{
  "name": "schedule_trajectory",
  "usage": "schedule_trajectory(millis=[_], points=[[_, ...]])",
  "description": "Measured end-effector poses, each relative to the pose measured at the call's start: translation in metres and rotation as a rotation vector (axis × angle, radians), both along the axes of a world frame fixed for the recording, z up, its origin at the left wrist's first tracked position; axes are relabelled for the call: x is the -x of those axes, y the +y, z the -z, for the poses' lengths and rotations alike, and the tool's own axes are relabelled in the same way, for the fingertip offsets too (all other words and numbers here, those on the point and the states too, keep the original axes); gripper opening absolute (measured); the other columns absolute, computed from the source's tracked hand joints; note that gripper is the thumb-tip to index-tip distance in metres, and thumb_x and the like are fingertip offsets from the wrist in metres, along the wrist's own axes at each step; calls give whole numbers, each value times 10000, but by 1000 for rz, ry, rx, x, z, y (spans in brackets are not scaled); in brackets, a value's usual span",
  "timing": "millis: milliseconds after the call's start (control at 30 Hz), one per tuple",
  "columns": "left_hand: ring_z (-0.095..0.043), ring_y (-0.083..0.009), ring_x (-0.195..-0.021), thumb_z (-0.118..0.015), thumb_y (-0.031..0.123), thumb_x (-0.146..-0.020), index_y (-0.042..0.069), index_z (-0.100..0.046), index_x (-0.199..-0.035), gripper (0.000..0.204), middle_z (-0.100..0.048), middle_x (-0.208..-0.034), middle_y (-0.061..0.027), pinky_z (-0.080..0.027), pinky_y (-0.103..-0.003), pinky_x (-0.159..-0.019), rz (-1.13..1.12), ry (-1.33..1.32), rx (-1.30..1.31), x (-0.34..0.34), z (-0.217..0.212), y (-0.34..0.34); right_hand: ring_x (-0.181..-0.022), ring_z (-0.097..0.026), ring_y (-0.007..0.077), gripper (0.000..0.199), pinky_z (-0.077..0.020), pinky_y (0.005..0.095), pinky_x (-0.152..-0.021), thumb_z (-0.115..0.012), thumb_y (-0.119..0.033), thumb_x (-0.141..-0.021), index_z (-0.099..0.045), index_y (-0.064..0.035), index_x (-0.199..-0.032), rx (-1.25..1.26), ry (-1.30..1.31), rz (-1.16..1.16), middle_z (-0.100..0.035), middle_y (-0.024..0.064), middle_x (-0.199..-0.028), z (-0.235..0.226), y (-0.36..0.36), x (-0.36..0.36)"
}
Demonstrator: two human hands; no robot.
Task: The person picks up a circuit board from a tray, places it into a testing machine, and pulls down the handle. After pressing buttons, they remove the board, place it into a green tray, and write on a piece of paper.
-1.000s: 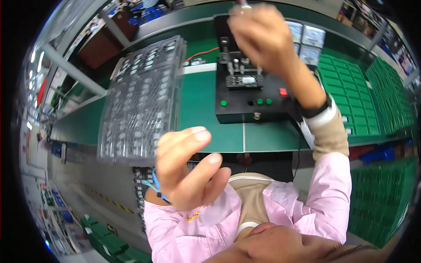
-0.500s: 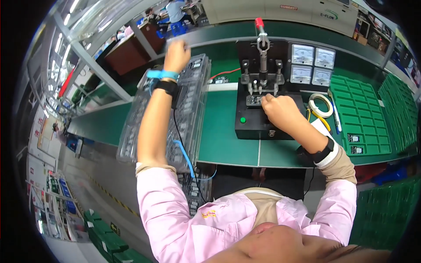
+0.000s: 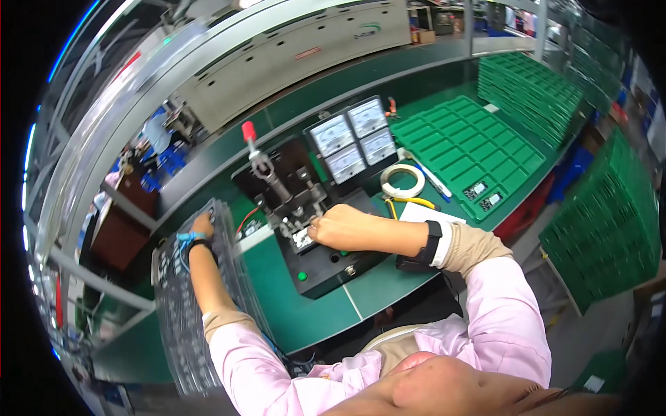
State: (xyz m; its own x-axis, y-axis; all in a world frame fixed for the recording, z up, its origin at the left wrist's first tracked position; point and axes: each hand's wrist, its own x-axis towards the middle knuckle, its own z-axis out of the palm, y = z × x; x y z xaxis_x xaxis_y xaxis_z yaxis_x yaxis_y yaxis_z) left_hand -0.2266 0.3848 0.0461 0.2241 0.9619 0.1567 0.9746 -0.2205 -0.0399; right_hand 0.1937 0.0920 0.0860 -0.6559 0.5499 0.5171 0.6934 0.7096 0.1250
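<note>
Small circuit board (image 3: 303, 239) seated on the black test fixture (image 3: 316, 243) at mid-surface, below the raised red-tipped clamp lever (image 3: 258, 158). Right hand (image 3: 347, 227) rests palm-down on the fixture, fingers (image 3: 318, 227) curled narrowly onto the board; forearm extends across from the right. Left hand (image 3: 202, 225) reaches far forward over the clear compartmented tray (image 3: 187, 312), arm straight; whether its fingers hold anything cannot be told. Compared with half a second earlier, both hands keep their places; the view has swung leftward.
</note>
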Motion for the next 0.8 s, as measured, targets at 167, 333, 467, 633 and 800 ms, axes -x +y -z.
schedule_trajectory(millis=[167, 333, 467, 633, 800], points=[[-586, -397, -1033, -555, 85, -790, 68, -663, -1009, 244, -621, -1093, -203, -476, -480, -879, -44, 97, -118, -14, 8, 11, -646, -671, 279, 92, -523, 366, -532, -594, -68, -721, -627, 17, -719, 47, -17, 10, -636, 154, -739, 2, 0, -6], [-586, -399, -1031, -565, 92, -799, 40, -658, -992, 220, -622, -1047, -227, -481, -482, -865, -75, 139, -67, -24, -8, -9, -620, -656, 263, 116, -515, 354, -517, -599, -59, -715, -622, 40, -772, 1, -51, 43, -621, 153, -770, 1, -13, -5], [-594, -413, -961, -564, 103, -824, 10, -607, -959, 170, -602, -1009, -214, -507, -476, -807, -66, 163, -268, 20, -13, -16, -624, -645, 254, 191, -517, 356, -524, -596, -61, -719, -613, 43, -878, -35, 106, -76, -614, 135, -814, -12, -41, -9], [-589, -371, -784, -609, 126, -829, -29, -587, -890, 168, -592, -871, -213, -468, -425, -681, 218, -221, -509, -5, -78, -77, -859, -684, 266, 301, -565, 335, -709, -605, -17, -744, -667, -68, -1035, 81, 348, 160, -689, 124, -999, 11, -63, -132], [-581, -287, -762, -621, 47, -797, -36, -603, -1023, 242, -583, -846, -151, -466, -346, -701, 363, -448, -498, -125, -161, -267, -881, -667, 281, 292, -544, 357, -744, -584, 11, -751, -704, -93, -996, 134, 152, 662, -698, 89, -983, 29, -99, -303]])
